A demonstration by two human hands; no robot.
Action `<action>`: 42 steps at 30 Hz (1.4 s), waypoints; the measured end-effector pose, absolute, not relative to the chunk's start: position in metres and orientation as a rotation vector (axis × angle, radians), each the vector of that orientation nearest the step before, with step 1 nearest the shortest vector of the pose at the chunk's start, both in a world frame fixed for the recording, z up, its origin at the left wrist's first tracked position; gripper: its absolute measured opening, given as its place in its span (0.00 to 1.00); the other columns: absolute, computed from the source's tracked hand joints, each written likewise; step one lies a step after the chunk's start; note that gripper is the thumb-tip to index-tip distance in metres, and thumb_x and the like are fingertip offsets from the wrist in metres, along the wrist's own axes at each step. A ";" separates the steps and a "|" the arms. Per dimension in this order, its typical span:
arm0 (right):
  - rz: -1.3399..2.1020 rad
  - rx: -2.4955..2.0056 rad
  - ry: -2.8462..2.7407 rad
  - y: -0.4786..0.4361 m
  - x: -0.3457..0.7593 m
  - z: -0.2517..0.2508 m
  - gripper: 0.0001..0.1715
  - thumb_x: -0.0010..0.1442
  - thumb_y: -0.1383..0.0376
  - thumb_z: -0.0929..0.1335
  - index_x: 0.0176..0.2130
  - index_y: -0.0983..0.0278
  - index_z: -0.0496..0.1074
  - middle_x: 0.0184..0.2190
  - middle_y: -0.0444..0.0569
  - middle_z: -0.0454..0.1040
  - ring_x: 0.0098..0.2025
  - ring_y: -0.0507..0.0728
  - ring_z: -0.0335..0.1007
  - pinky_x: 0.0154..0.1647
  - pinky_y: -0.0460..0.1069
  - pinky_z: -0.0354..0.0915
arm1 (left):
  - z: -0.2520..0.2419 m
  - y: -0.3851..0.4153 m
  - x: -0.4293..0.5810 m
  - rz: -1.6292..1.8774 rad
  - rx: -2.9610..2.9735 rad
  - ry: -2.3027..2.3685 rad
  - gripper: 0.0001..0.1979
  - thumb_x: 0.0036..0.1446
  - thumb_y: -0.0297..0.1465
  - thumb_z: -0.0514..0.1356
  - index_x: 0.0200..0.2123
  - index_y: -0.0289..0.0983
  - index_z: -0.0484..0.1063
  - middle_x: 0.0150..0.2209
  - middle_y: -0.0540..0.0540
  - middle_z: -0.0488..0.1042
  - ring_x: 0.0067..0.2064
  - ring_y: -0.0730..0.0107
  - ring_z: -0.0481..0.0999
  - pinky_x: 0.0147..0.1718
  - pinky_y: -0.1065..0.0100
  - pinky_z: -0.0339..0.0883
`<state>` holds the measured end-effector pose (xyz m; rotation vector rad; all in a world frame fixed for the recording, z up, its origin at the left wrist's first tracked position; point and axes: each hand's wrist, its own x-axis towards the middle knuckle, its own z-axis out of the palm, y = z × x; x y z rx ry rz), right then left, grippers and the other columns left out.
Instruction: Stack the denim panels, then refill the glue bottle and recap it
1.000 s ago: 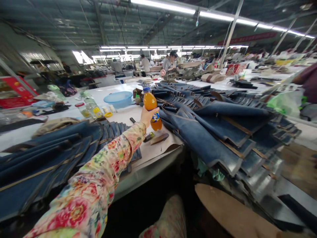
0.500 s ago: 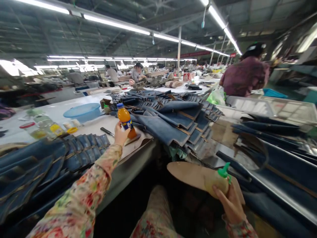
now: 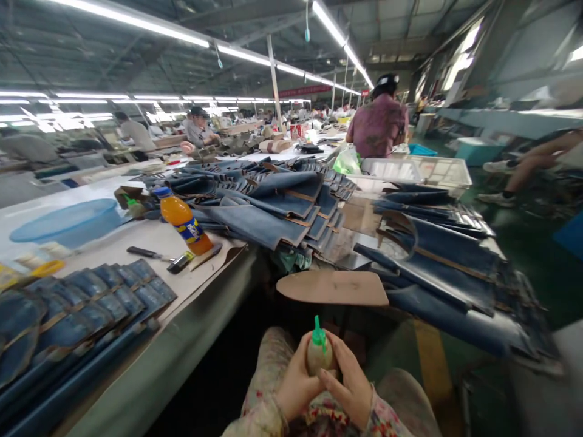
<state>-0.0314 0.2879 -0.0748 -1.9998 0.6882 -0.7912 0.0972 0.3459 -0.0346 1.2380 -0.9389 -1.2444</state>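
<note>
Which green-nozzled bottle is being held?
The pale, rounded plastic squeeze bottle between the left grip and right grip; the other green-nozzled bottle sits on the white table, beyond the blue-capped orange drink bottle.

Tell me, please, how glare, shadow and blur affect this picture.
Head view: ceiling lights burn white, and glare streaks the blue panels at right; head view: deep shadow lies under the table; head view: the blue basin looks smeared, while the squeeze bottle between left hand and right hand looks clearer.

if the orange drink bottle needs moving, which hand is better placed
Probably the left hand: the orange drink bottle sits off to that side, though it and the right hand clasp the green-capped bottle.
</note>
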 end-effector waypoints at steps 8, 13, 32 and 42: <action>-0.555 -2.162 0.965 0.295 -0.038 -0.056 0.14 0.62 0.59 0.60 0.37 0.66 0.69 0.35 0.51 0.66 0.38 0.56 0.66 0.40 0.50 0.64 | -0.059 0.370 0.104 -1.195 1.376 -1.224 0.34 0.42 0.26 0.66 0.54 0.36 0.59 0.54 0.40 0.64 0.55 0.57 0.64 0.55 0.59 0.59; -0.508 -2.162 1.008 0.308 -0.031 -0.047 0.14 0.61 0.61 0.61 0.43 0.64 0.68 0.35 0.48 0.70 0.36 0.54 0.68 0.38 0.48 0.63 | -0.066 0.378 0.106 -1.194 1.401 -1.255 0.35 0.44 0.28 0.66 0.55 0.38 0.58 0.56 0.40 0.62 0.58 0.56 0.62 0.58 0.58 0.55; -0.738 -2.773 0.757 0.330 0.013 -0.005 0.18 0.64 0.65 0.53 0.27 0.64 0.63 0.22 0.47 0.67 0.25 0.54 0.64 0.29 0.49 0.52 | -0.041 0.403 0.104 -1.217 1.391 -0.806 0.27 0.36 0.29 0.65 0.45 0.46 0.70 0.44 0.49 0.74 0.52 0.51 0.69 0.55 0.55 0.61; -0.482 -2.660 0.438 0.304 0.016 0.050 0.18 0.60 0.61 0.57 0.23 0.65 0.62 0.19 0.44 0.62 0.23 0.50 0.57 0.27 0.47 0.49 | 0.016 0.403 0.117 -1.422 1.215 -0.898 0.22 0.35 0.30 0.65 0.38 0.32 0.73 0.34 0.44 0.75 0.40 0.53 0.73 0.46 0.54 0.65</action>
